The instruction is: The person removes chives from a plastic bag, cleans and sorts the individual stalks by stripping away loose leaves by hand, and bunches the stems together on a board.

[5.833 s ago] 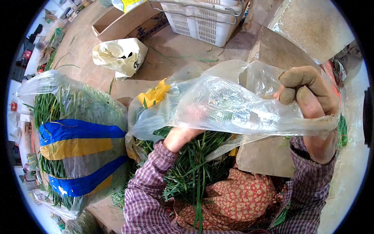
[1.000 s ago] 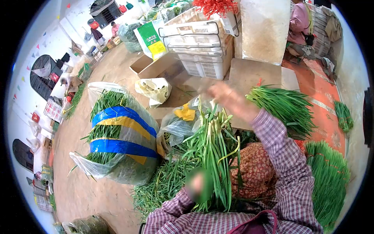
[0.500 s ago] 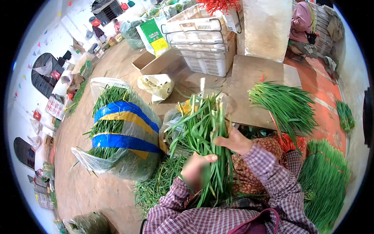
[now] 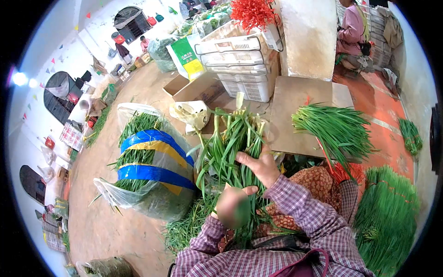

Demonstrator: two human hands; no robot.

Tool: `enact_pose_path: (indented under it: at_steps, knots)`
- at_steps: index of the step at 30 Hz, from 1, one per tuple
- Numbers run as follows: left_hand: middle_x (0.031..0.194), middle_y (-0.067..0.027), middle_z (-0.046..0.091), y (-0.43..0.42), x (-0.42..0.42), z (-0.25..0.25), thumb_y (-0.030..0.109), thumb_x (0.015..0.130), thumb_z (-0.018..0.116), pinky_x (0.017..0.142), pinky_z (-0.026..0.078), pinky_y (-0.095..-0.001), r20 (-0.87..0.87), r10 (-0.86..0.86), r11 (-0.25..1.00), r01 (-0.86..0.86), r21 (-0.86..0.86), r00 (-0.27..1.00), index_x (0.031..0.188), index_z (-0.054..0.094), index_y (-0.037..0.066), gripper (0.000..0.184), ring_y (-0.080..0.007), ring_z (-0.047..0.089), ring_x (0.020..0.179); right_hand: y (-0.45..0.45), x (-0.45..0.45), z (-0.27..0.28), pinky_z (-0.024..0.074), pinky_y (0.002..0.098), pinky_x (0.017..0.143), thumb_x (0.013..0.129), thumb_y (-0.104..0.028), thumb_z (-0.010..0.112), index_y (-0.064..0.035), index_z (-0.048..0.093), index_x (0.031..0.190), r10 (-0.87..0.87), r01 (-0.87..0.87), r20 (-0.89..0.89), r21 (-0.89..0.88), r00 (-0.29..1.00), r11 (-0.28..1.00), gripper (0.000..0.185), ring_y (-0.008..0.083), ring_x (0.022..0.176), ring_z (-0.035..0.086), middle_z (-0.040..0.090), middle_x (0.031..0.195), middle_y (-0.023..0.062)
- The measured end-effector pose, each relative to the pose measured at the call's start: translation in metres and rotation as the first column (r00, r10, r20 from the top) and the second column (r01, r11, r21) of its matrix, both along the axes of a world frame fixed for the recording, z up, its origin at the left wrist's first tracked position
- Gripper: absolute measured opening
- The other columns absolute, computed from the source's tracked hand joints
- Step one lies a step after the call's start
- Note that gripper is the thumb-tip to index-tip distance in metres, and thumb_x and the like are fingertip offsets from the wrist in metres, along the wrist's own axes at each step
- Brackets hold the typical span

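In front of my lap I hold a loose bunch of long green leaves with pale stems [image 4: 230, 145], like garlic chives, the stems upward and leaves hanging down. My left hand [image 4: 233, 207], partly blurred, wraps the lower part with its thumb across the front. Higher up on the right side, my right hand [image 4: 262, 167] grips the bunch, its thumb over the leaves and its other fingers mostly hidden. A tied bunch of greens [image 4: 330, 129] rests on a sheet of cardboard [image 4: 290, 99] beyond my right hand. Loose leaves [image 4: 189, 231] lie in a pile below my left hand.
A plastic-wrapped bale of greens [image 4: 157, 161] with blue and yellow bands stands left. White crates [image 4: 240, 60] with red ties [image 4: 254, 14] are stacked ahead, beside an open cardboard box [image 4: 198, 87]. A large heap of greens [image 4: 387, 221] lies right. Another person [image 4: 353, 34] sits back right.
My right hand has shifted left and its thumb now lies farther across the leaves. The bunch's stem ends have spread leftward. The whole view has tilted slightly.
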State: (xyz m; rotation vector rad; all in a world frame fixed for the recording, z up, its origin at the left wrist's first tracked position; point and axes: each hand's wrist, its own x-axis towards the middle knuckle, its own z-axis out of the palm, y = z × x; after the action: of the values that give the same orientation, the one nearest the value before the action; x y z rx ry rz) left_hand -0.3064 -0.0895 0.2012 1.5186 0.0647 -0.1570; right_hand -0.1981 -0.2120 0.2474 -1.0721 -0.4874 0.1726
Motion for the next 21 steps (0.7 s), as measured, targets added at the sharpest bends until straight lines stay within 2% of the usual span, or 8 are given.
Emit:
enact_pose_path:
  at_steps: [2, 3, 5, 7, 9, 14, 16, 21]
  knots:
    - [0.101, -0.0082, 0.065, 0.010, -0.002, 0.010, 0.005, 0.073, 0.074, 0.087, 0.049, -0.0323, 0.228, -0.112, 0.927, 0.019, 0.374, 0.967, 0.121, 0.054, 0.000, 0.052, -0.0185, 0.061, 0.093, -0.004, 0.022, 0.000, 0.0371, 0.0406, 0.106, 0.071, -0.028, 0.082, -0.0089, 0.011, 0.146, 0.049, -0.049, 0.005, -0.025, 0.999, 0.998, 0.105, 0.0284, 0.123, 0.046, 0.042, 0.135, 0.0169]
    - [0.102, -0.0073, 0.066, 0.014, 0.000, 0.011, 0.004, 0.072, 0.075, 0.087, 0.050, -0.0319, 0.212, -0.100, 0.924, 0.012, 0.382, 0.972, 0.120, 0.055, 0.001, 0.052, -0.0176, 0.062, 0.094, -0.008, 0.035, 0.001, 0.0363, 0.0419, 0.107, 0.069, -0.027, 0.082, -0.0107, 0.012, 0.147, -0.104, 0.115, 0.238, -0.030, 0.966, 0.993, 0.107, 0.0294, 0.125, 0.043, 0.038, 0.139, 0.0166]
    - [0.107, -0.0064, 0.065, 0.015, -0.003, 0.013, 0.005, 0.073, 0.075, 0.087, 0.049, -0.0313, -0.318, 0.096, 0.989, -0.125, -0.073, 0.943, 0.122, 0.054, 0.002, 0.054, -0.0170, 0.061, 0.096, -0.024, 0.040, 0.020, 0.0368, 0.0429, 0.105, 0.063, -0.030, 0.085, -0.0129, 0.020, 0.145, -0.131, 0.176, 0.362, -0.094, 0.923, 0.980, 0.106, 0.0307, 0.124, 0.042, 0.040, 0.136, 0.0133]
    - [0.112, -0.0069, 0.063, 0.023, -0.003, 0.003, 0.008, 0.073, 0.076, 0.090, 0.046, -0.0313, -0.059, -0.022, 0.994, 0.028, 0.102, 0.998, 0.123, 0.054, 0.002, 0.055, -0.0173, 0.059, 0.099, -0.041, 0.038, 0.043, 0.0370, 0.0434, 0.104, 0.060, -0.031, 0.086, -0.0134, 0.026, 0.143, -0.141, 0.233, 0.454, -0.153, 0.880, 0.960, 0.104, 0.0303, 0.123, 0.042, 0.041, 0.135, 0.0121]
    - [0.114, -0.0078, 0.062, 0.022, -0.004, 0.013, 0.009, 0.073, 0.077, 0.092, 0.045, -0.0318, 0.054, -0.062, 0.941, 0.040, 0.336, 0.997, 0.123, 0.053, 0.002, 0.057, -0.0187, 0.058, 0.102, -0.057, 0.034, 0.063, 0.0378, 0.0444, 0.103, 0.057, -0.035, 0.085, -0.0117, 0.046, 0.130, 0.006, 0.709, 0.902, -0.344, 0.432, 0.616, 0.086, 0.0284, 0.121, 0.043, 0.044, 0.130, 0.0087]
    - [0.116, -0.0085, 0.059, 0.004, 0.002, 0.059, 0.010, 0.073, 0.077, 0.095, 0.042, -0.0331, 0.103, -0.054, 0.923, 0.010, 0.386, 0.993, 0.125, 0.050, 0.003, 0.059, -0.0224, 0.056, 0.104, -0.050, 0.038, 0.056, 0.0418, 0.0444, 0.098, 0.064, -0.037, 0.078, -0.0076, 0.060, 0.106, 0.081, 0.737, 0.967, -0.238, 0.242, 0.633, 0.054, 0.0259, 0.114, 0.049, 0.052, 0.117, 0.0051]
    - [0.094, -0.0048, 0.068, 0.003, 0.003, 0.051, 0.009, 0.072, 0.077, 0.080, 0.048, -0.0296, 0.240, 0.003, 0.943, -0.082, 0.322, 0.971, 0.104, 0.065, 0.002, 0.035, -0.0129, 0.060, 0.084, -0.048, 0.048, 0.051, 0.0483, 0.0389, 0.089, 0.070, -0.027, 0.075, -0.0073, 0.060, 0.101, 0.094, 0.736, 0.970, -0.232, 0.225, 0.636, 0.040, 0.0215, 0.104, 0.056, 0.055, 0.107, 0.0030]
    - [0.094, -0.0041, 0.068, 0.017, 0.008, 0.033, 0.005, 0.071, 0.077, 0.076, 0.050, -0.0283, 0.153, -0.030, 0.946, -0.021, 0.322, 0.988, 0.106, 0.064, 0.001, 0.037, -0.0111, 0.061, 0.082, -0.045, 0.068, 0.042, 0.0510, 0.0324, 0.046, 0.083, -0.007, 0.060, -0.0065, 0.054, 0.101, -0.143, 0.787, 0.950, -0.138, 0.276, 0.602, 0.019, 0.0193, 0.054, 0.058, 0.056, 0.072, 0.0048]
